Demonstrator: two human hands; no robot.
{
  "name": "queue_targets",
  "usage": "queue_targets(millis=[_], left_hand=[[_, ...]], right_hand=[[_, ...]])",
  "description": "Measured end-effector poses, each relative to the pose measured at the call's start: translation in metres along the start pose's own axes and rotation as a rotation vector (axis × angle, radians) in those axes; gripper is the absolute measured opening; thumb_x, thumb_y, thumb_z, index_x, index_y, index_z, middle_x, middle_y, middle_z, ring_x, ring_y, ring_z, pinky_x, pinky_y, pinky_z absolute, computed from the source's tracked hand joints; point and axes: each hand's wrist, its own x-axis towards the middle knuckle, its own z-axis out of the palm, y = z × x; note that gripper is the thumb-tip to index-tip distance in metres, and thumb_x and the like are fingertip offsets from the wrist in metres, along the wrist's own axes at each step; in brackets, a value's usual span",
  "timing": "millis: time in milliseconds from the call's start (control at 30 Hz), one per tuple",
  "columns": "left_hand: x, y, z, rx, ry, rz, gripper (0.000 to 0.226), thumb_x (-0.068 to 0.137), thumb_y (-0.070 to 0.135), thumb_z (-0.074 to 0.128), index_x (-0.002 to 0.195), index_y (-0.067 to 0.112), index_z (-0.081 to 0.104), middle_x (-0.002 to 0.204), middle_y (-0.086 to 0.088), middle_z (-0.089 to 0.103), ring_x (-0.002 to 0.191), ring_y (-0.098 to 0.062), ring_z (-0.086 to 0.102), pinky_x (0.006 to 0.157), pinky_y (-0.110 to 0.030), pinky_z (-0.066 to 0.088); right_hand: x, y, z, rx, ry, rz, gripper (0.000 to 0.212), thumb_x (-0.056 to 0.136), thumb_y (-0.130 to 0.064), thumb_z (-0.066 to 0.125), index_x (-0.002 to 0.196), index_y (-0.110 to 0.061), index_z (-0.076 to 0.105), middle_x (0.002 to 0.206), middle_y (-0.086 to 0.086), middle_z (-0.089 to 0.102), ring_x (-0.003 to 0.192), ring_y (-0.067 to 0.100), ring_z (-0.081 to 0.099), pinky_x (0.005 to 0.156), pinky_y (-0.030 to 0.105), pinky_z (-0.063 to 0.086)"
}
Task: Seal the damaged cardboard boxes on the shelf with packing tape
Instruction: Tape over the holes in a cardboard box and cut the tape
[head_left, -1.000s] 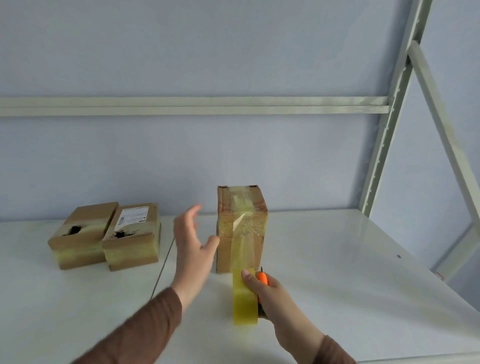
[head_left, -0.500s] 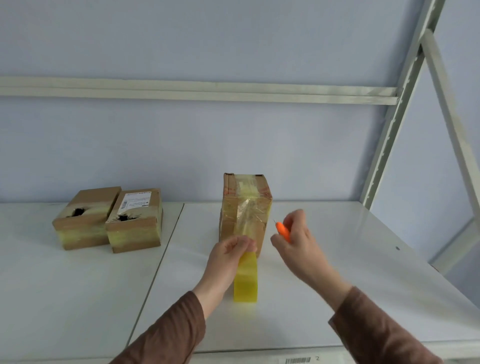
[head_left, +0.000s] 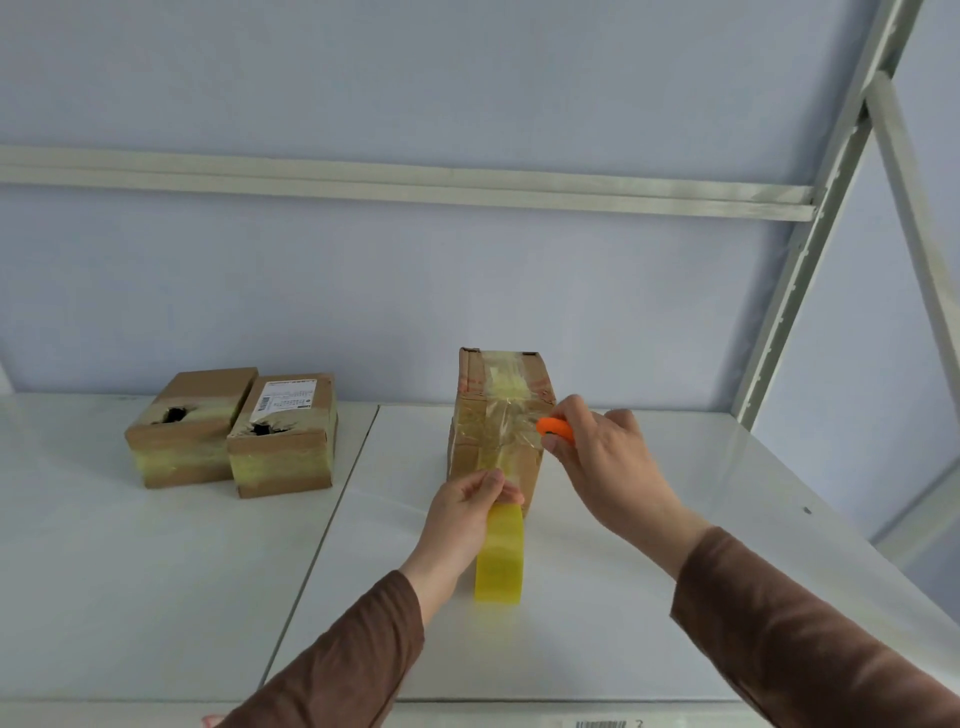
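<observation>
Hands are both occupied: the left hand pinches tape above the roll, low centre; the right hand, gripping an orange cutter, has been raised to the box, so cutting seems imminent. Two torn boxes, contents unseen, wait mid-left on the shelf.

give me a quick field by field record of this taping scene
left hand: pinches the tape strip above the roll
right hand: grips an orange cutter at the strip
tape roll: yellow, standing on edge on the shelf, in front of the tall box
tall box: upright, tape running over its top and front
two small boxes: side by side at left, each with a torn hole on top, not yet covered
strip: appears uncut
</observation>
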Motion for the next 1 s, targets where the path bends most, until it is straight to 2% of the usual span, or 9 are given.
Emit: queue_targets(millis=[100, 233, 367, 467, 633, 733, 833, 900, 1000], left_hand=[[0.0, -0.002, 0.0, 0.005, 0.002, -0.008, 0.039, 0.107, 0.027, 0.052, 0.092, 0.0, 0.076, 0.091, -0.006, 0.079, 0.095, -0.017, 0.073, 0.091, -0.023, 0.05], [0.002, -0.004, 0.0, 0.033, -0.001, -0.034, 0.039, 0.107, 0.032, 0.053, 0.088, 0.007, 0.076, 0.09, 0.0, 0.08, 0.091, -0.013, 0.073, 0.083, -0.023, 0.048], [0.007, -0.003, -0.001, 0.118, -0.042, -0.035, 0.04, 0.108, 0.033, 0.051, 0.082, 0.011, 0.073, 0.089, 0.002, 0.08, 0.094, -0.02, 0.072, 0.089, -0.033, 0.053], [0.01, -0.002, -0.005, 0.113, -0.045, -0.044, 0.04, 0.108, 0.031, 0.051, 0.08, 0.011, 0.071, 0.088, 0.0, 0.08, 0.095, -0.024, 0.073, 0.093, -0.036, 0.054], [0.008, 0.001, -0.016, 0.119, -0.133, -0.05, 0.042, 0.108, 0.034, 0.051, 0.077, 0.014, 0.071, 0.092, -0.001, 0.08, 0.098, -0.017, 0.074, 0.096, -0.029, 0.051], [0.01, 0.007, -0.021, 0.143, -0.188, -0.045, 0.041, 0.108, 0.032, 0.051, 0.077, 0.013, 0.07, 0.092, -0.004, 0.08, 0.098, -0.017, 0.074, 0.104, -0.034, 0.048], [0.007, 0.014, -0.032, 0.135, -0.212, -0.019, 0.04, 0.107, 0.031, 0.052, 0.076, 0.013, 0.07, 0.092, -0.007, 0.079, 0.096, -0.02, 0.075, 0.104, -0.04, 0.05], [0.001, 0.018, -0.044, 0.158, -0.215, 0.014, 0.04, 0.107, 0.032, 0.052, 0.075, 0.015, 0.069, 0.092, -0.008, 0.079, 0.097, -0.021, 0.075, 0.103, -0.039, 0.049], [-0.012, 0.026, -0.06, 0.207, -0.247, 0.073, 0.041, 0.106, 0.034, 0.052, 0.073, 0.019, 0.071, 0.092, -0.007, 0.078, 0.097, -0.022, 0.074, 0.099, -0.037, 0.05]], right_hand=[[0.006, -0.003, 0.003, -0.164, -0.051, -0.168, 0.022, 0.108, -0.037, 0.044, 0.1, -0.017, 0.047, 0.081, -0.005, 0.061, 0.073, 0.021, 0.057, 0.079, 0.036, 0.039], [0.021, -0.006, 0.009, -0.345, -0.024, -0.308, 0.019, 0.104, -0.032, 0.056, 0.097, -0.014, 0.055, 0.076, -0.002, 0.063, 0.067, 0.023, 0.059, 0.073, 0.035, 0.045], [0.026, -0.008, 0.019, -0.532, -0.062, -0.276, 0.014, 0.097, -0.029, 0.066, 0.093, -0.019, 0.056, 0.066, -0.006, 0.06, 0.059, 0.019, 0.061, 0.066, 0.032, 0.041], [0.03, 0.005, 0.017, -0.555, -0.181, -0.22, 0.008, 0.101, -0.028, 0.054, 0.107, -0.023, 0.052, 0.081, -0.006, 0.068, 0.075, 0.02, 0.067, 0.076, 0.033, 0.039], [0.028, 0.032, -0.01, -0.375, -0.197, -0.084, 0.01, 0.105, -0.037, 0.047, 0.104, -0.028, 0.045, 0.089, -0.004, 0.068, 0.069, 0.021, 0.05, 0.077, 0.032, 0.037], [0.023, 0.028, -0.01, -0.329, -0.161, -0.105, 0.017, 0.105, -0.039, 0.049, 0.099, -0.024, 0.042, 0.081, -0.002, 0.066, 0.07, 0.026, 0.058, 0.073, 0.036, 0.04], [0.026, 0.017, -0.006, -0.315, -0.185, -0.072, 0.023, 0.106, -0.042, 0.045, 0.115, -0.021, 0.047, 0.086, 0.0, 0.067, 0.076, 0.029, 0.064, 0.062, 0.038, 0.042], [0.022, 0.009, -0.003, -0.077, -0.174, 0.04, 0.026, 0.106, -0.038, 0.047, 0.127, -0.022, 0.046, 0.09, -0.001, 0.067, 0.078, 0.029, 0.064, 0.067, 0.04, 0.05], [0.005, -0.009, 0.004, 0.487, -0.113, 0.22, 0.025, 0.103, -0.041, 0.054, 0.115, -0.02, 0.047, 0.093, -0.002, 0.066, 0.08, 0.019, 0.06, 0.074, 0.039, 0.05]])
